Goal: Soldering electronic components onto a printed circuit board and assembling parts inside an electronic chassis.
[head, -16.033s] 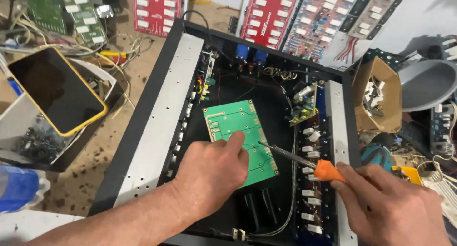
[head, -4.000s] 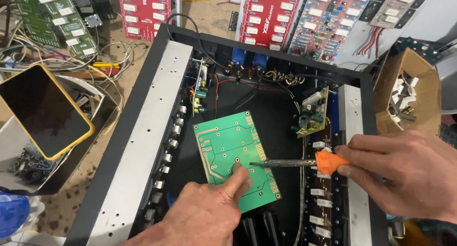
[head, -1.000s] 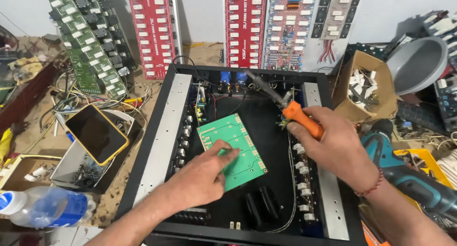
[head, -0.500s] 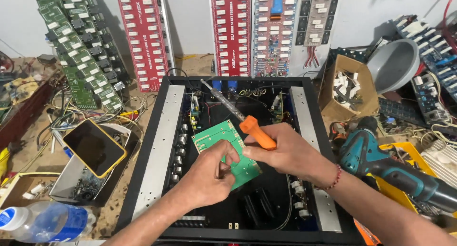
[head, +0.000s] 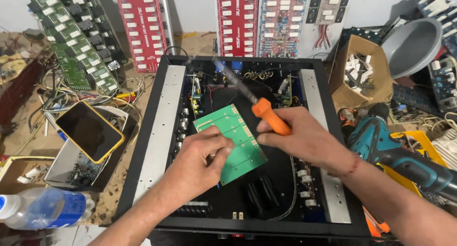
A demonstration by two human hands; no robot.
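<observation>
Inside the black chassis [head: 164, 131], bare floor is left only near the front edge, beside the black cables [head: 262, 191]. The middle is taken by the green circuit board [head: 235, 141]; the back edge and both side rails are crowded with mounted components and wiring.

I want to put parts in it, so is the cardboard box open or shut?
Open. The cardboard box has its flaps spread, and white and dark parts show inside.

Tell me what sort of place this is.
Most likely an electronics repair or assembly workshop: long circuit boards lean against the wall, an open black chassis holds a green board, and a cordless drill lies among loose wires.
</observation>
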